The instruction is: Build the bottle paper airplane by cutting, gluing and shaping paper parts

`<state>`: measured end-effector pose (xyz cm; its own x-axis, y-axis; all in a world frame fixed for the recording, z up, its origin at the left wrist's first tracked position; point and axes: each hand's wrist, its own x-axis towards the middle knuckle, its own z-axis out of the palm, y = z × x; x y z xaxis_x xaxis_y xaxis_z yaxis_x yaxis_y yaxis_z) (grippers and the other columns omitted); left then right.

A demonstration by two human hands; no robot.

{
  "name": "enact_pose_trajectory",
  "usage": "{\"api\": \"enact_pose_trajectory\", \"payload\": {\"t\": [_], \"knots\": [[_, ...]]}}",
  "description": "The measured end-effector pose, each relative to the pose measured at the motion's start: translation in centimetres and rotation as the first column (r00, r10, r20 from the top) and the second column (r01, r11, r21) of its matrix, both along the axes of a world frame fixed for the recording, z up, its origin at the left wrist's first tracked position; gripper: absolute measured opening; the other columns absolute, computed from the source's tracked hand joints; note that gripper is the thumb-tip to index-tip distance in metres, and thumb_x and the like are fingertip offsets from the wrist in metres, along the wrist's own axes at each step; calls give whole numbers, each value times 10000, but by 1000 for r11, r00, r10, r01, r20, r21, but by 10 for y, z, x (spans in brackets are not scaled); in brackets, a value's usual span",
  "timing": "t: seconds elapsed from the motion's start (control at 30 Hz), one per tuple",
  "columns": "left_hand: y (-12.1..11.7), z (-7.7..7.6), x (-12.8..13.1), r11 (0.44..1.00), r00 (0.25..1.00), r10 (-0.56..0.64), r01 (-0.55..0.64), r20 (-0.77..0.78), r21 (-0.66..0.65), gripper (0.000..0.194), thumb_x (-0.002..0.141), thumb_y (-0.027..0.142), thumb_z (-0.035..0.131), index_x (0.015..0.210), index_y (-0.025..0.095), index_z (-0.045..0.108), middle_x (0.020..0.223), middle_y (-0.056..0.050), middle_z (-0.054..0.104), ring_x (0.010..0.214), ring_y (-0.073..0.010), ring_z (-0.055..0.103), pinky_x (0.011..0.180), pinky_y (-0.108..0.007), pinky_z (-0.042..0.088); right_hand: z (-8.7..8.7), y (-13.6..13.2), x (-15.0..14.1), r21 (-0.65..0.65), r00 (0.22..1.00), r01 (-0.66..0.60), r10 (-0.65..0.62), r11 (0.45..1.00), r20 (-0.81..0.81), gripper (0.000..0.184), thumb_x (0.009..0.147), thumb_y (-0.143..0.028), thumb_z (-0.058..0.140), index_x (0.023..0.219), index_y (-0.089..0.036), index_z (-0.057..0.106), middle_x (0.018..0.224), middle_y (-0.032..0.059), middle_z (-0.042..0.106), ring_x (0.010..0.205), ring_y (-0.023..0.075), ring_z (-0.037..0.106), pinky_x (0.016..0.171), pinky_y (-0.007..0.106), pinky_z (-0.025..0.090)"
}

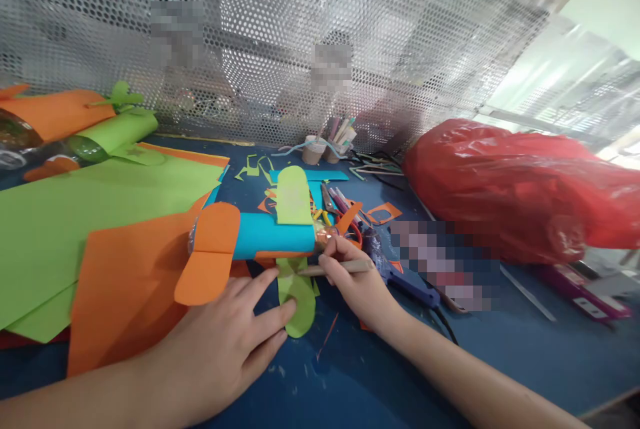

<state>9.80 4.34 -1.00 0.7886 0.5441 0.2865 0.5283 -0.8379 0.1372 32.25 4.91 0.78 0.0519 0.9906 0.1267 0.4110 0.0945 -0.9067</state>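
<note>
"So, how far along is the green cut-out (pixel 304 312)?"

"Its rounded end is cut. It lies on the table (pixel 360 375), just below the blue-wrapped bottle (pixel 275 239); joining looks undone."

"And the hands?"

"The left hand (pixel 240 325), fingers spread, presses the cut-out down. The right hand (pixel 367 292) pinches one pencil-like stick (pixel 359 266), its tip at the paper."

"What does the bottle carry already?"

"One green wing (pixel 293 195) at its far side and two orange flaps (pixel 217 225) at one end. Whether they're glued, nobody can tell."

"Farther out?"

"One glue gun (pixel 413 287), two cups (pixel 314 152), one red bag (pixel 500 189), one orange-wrapped bottle (pixel 70 112), one green-wrapped bottle (pixel 120 137)."
</note>
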Motion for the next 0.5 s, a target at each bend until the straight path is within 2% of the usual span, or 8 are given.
{"api": "enact_pose_trajectory", "payload": {"t": [0.23,0.5], "knots": [[0,3,1,1000,1000,1,-1,-22,2,376,995,328,395,1265,285,654,1338,-232,575,1000,-397,674,610,-527,612,-2,-1,2,2,1000,-11,11,1000,-6,193,809,-287,522,655,-236,418,567,-69,407,536,119,353,528,263,289],[-1,0,1,1000,1000,-5,5,3,19,383,1002,327,374,1254,283,659,1309,-223,596,979,-369,683,623,-514,618,0,-1,0,-7,1000,-5,4,1000,-12,192,812,-280,516,655,-236,415,565,-74,396,519,111,334,507,258,277]]}}
